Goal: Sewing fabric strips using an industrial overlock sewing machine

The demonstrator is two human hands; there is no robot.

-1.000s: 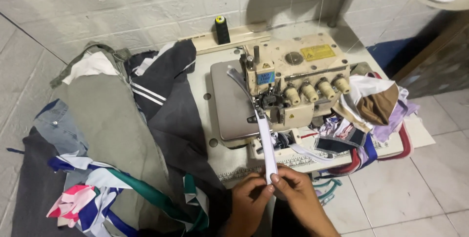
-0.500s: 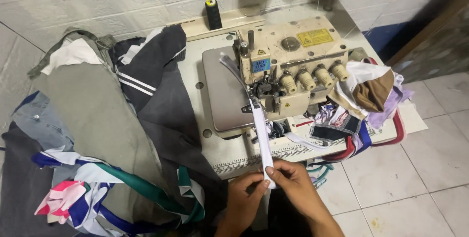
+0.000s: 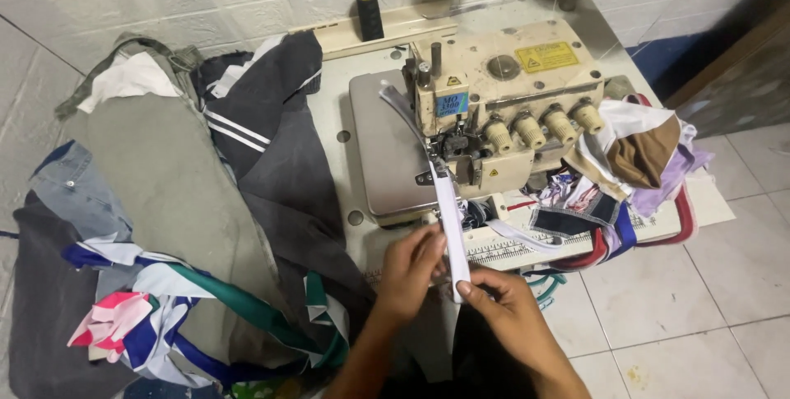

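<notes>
While both hands pinch the near end of the white strip [image 3: 451, 230], left hand [image 3: 411, 271] on its side and right hand [image 3: 502, 308] at its tip, it runs up under the overlock machine [image 3: 494, 111] foot. Uneven pull could skew it. Yellow rectangular label [image 3: 546, 57] on top, small blue label [image 3: 452, 104] on front.

Even, fairly dim indoor light from above; soft shadows under the cream overlock sewing machine [image 3: 502, 111]; sharp centre, mild wide-angle bending at edges.
</notes>
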